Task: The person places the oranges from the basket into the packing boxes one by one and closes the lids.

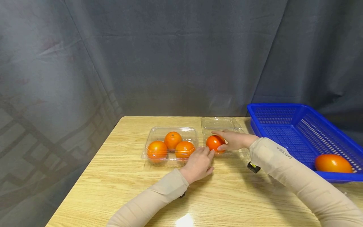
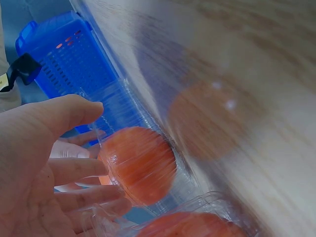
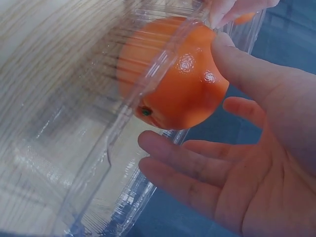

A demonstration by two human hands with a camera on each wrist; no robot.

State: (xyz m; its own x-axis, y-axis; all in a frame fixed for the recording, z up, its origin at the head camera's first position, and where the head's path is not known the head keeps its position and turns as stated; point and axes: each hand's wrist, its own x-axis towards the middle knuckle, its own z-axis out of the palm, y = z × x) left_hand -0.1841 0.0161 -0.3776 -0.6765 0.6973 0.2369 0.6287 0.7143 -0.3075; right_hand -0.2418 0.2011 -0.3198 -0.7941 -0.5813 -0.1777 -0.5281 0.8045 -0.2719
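An orange (image 1: 214, 143) (image 3: 190, 81) sits in the near part of a clear plastic clamshell box (image 1: 219, 122), whose lid lies folded back. My right hand (image 1: 233, 140) is over the box from the right, its fingers spread around the orange. In the right wrist view the thumb is close to the fruit, and the other fingers stand apart from it. My left hand (image 1: 198, 164) is at the box's near left side, fingers extended toward the orange; whether they touch the plastic I cannot tell. Several fingers appear in front of the orange (image 2: 143, 165) in the left wrist view.
Left of the hands, another clear box (image 1: 154, 130) holds three oranges (image 1: 173, 140). At the right stands a blue plastic basket (image 1: 256, 118) with one orange fruit (image 1: 333, 163) in its near corner. A dark grey curtain (image 1: 181, 63) hangs behind the wooden table (image 1: 119, 176).
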